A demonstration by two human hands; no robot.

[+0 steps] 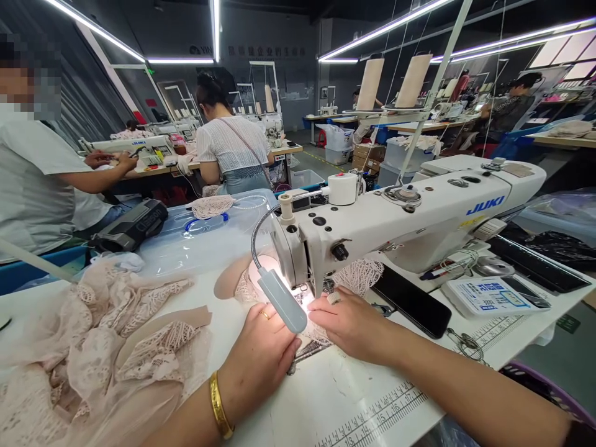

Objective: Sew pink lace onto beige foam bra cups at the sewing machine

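Observation:
A white sewing machine (372, 211) stands in front of me, its needle area lit by a small grey gooseneck lamp (282, 301). Pale pink lace fabric (358, 276) lies under the machine head, with a smooth moulded cup piece (231, 279) on the left side of it. My left hand (265, 341) rests closed on the work just left of the needle; the lamp hides some fingertips. On the right of the needle, my right hand (349, 320) has its fingers bent and pressed together on the lace. The needle tip itself is hard to make out.
A heap of pink lace pieces (97, 347) covers the table's left side. To the right lie a black phone (414, 298), a white-and-blue box (488, 297) and small scissors (465, 344). Behind are a clear plastic bin lid (209, 233), a black bag (133, 225) and co-workers at other machines.

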